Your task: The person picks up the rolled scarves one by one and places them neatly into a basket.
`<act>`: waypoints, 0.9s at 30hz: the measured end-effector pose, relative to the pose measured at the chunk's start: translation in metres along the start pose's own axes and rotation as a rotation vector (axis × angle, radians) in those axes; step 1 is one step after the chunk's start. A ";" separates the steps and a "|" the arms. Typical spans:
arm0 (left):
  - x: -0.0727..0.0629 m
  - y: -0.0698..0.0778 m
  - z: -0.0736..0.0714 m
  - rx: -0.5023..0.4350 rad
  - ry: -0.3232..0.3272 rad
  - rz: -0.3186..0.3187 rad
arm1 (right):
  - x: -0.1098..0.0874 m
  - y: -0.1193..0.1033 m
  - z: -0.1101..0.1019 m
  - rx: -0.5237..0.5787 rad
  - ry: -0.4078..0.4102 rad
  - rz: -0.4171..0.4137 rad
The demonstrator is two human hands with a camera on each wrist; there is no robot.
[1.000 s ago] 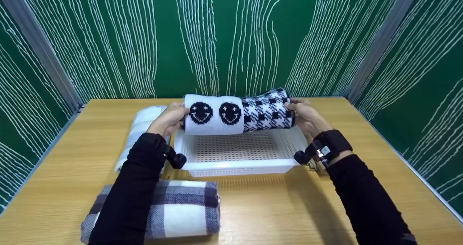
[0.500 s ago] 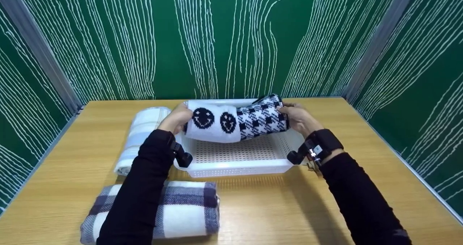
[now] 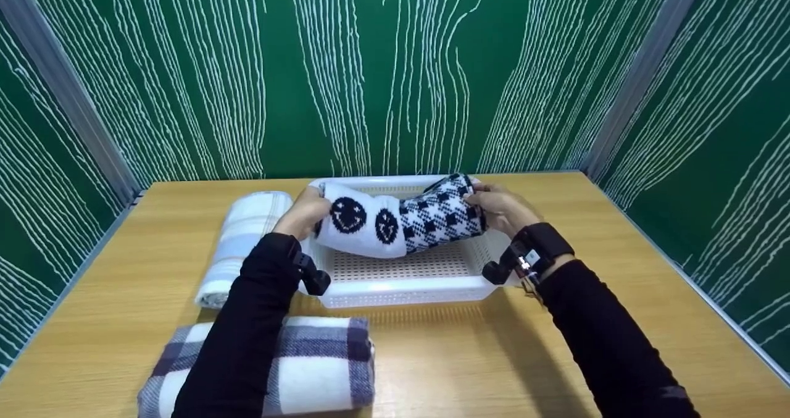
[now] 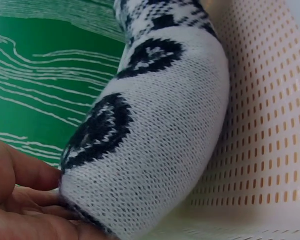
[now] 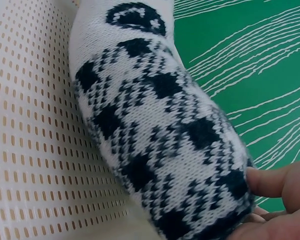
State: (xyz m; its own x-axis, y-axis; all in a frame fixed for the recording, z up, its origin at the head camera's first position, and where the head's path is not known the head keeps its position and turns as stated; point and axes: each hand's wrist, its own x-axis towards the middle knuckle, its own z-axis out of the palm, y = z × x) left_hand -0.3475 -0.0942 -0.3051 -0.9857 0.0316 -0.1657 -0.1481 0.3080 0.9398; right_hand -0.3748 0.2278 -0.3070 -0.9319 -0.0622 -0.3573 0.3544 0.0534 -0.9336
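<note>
A rolled knit scarf (image 3: 364, 223), white with black smiley faces on one half and black-and-white houndstooth on the other, sags in the middle over a white perforated plastic basket (image 3: 407, 290). My left hand (image 3: 303, 211) pinches its smiley end; in the left wrist view the thumb and fingers (image 4: 35, 172) are at the dark edge. The houndstooth end is gripped by my right hand (image 3: 503, 208), whose thumb presses on the knit in the right wrist view (image 5: 270, 182). Part of the basket floor is hidden under the roll.
Left of the basket lies a rolled white and pale-blue cloth (image 3: 244, 233). A rolled plaid blanket (image 3: 321, 362) is at the front left, partly behind my left sleeve. Something tan shows beneath my right wrist. Green walls with white lines stand behind the wooden table (image 3: 457, 356).
Both hands have lowered the scarf toward the basket and come slightly closer together. The roll, nearly straight before, now bends down in the middle.
</note>
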 end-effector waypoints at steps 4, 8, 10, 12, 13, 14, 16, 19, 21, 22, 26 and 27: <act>-0.003 0.003 0.000 0.033 -0.038 -0.053 | 0.002 0.000 0.000 -0.031 -0.003 0.020; -0.003 0.005 0.001 0.054 -0.073 -0.094 | 0.003 0.000 0.000 -0.079 -0.022 0.024; -0.002 0.004 0.002 0.035 -0.084 -0.102 | 0.003 0.000 0.001 -0.100 -0.047 0.020; -0.001 0.002 0.002 -0.005 -0.091 -0.110 | 0.002 0.001 0.000 -0.121 -0.081 0.010; 0.000 0.001 0.002 -0.036 -0.100 -0.119 | 0.002 0.002 0.000 -0.136 -0.089 0.004; 0.000 0.000 0.003 -0.065 -0.107 -0.128 | 0.002 0.002 0.000 -0.148 -0.101 0.001; 0.001 -0.002 0.004 -0.120 -0.120 -0.150 | 0.002 0.003 -0.002 -0.222 -0.114 -0.008; 0.001 -0.005 0.007 -0.168 -0.132 -0.171 | 0.001 0.004 -0.004 -0.372 -0.119 -0.015; 0.001 -0.006 0.008 -0.146 -0.124 -0.164 | 0.000 0.003 -0.005 -0.468 -0.128 -0.020; 0.001 -0.006 0.008 -0.123 -0.118 -0.156 | 0.000 0.003 -0.006 -0.495 -0.135 -0.021; 0.000 -0.005 0.008 0.023 -0.102 -0.152 | 0.001 0.001 -0.004 -0.457 -0.180 -0.018; -0.001 -0.005 0.008 0.071 -0.098 -0.150 | 0.001 0.001 -0.003 -0.440 -0.178 -0.019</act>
State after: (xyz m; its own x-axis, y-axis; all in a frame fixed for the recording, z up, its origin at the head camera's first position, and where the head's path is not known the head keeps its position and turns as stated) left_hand -0.3454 -0.0880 -0.3119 -0.9397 0.0718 -0.3344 -0.2838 0.3820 0.8795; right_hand -0.3754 0.2310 -0.3077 -0.8965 -0.2349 -0.3756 0.2354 0.4657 -0.8531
